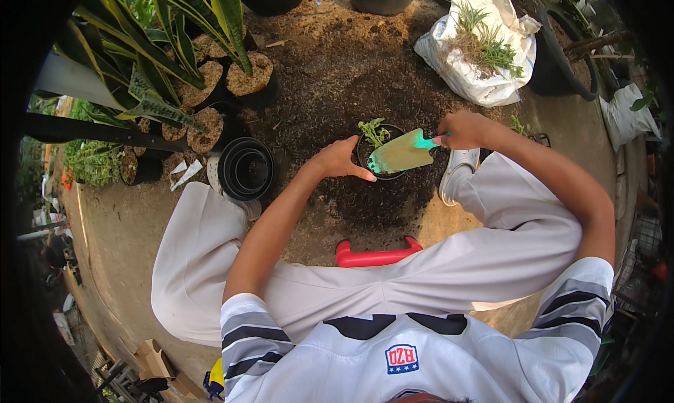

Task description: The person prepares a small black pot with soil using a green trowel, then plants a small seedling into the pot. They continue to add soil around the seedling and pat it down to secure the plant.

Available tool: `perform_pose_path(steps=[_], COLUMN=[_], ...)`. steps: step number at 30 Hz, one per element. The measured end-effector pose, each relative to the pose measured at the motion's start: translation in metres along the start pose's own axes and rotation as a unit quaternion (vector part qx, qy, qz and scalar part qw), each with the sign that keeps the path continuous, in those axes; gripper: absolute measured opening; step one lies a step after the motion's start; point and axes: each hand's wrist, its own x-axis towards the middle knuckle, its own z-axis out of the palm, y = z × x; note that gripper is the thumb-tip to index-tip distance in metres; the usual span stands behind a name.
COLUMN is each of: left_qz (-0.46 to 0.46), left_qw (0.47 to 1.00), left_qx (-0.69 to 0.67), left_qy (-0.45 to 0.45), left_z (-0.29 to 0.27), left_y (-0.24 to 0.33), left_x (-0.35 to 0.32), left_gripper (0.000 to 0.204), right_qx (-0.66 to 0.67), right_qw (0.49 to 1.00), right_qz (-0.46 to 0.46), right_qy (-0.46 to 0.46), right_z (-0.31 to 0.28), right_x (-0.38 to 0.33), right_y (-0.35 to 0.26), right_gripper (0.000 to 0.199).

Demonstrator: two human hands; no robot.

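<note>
A small dark plant pot [380,177] stands on the soil between my knees, with a leafy green seedling [373,132] showing at its far left side. My left hand [340,159] cups the pot's left rim, its thumb along the near edge and its fingers on the far side. My right hand [463,130] is closed round the handle of a green hand trowel [404,154]. The trowel's soil-stained blade tilts over the pot and hides much of its inside. Its tip reaches close to my left thumb.
Black nested pots [246,168] stand left, near potted snake plants [250,74]. A white sack [479,48] with grassy plants lies at the far right beside a large dark pot [567,55]. Loose dark soil [326,94] covers the ground ahead. A red plastic object [378,256] lies close to my legs.
</note>
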Motion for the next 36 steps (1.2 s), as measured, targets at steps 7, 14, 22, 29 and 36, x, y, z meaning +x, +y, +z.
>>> perform_pose_path(steps=[7, 14, 22, 29, 36], left_qz=[-0.016, -0.007, -0.013, 0.119, 0.190], left_qw=[0.999, 0.997, 0.979, 0.893, 0.895], left_qx=[0.031, 0.077, 0.199, 0.371, 0.321], left_qy=[-0.016, -0.028, 0.049, 0.226, 0.246], left_z=[-0.004, -0.011, -0.012, 0.004, -0.004], left_y=[0.007, 0.021, 0.050, 0.068, 0.078], left_x=[-0.002, -0.008, -0.018, -0.014, -0.013], left_gripper=[0.123, 0.133, 0.122, 0.080, 0.031], right_qx=[-0.064, -0.002, 0.008, 0.034, 0.067], right_qw=[0.997, 0.999, 0.994, 0.992, 0.994], right_qz=[0.041, -0.036, 0.001, 0.099, 0.074], right_qy=[0.021, -0.024, -0.112, -0.070, 0.046], right_z=[0.011, 0.003, -0.067, -0.070, 0.008], right_x=[-0.004, 0.004, -0.043, 0.015, 0.124], right_y=[-0.015, 0.004, 0.054, 0.138, 0.147], right_gripper=[0.041, 0.042, 0.047, 0.054, 0.057])
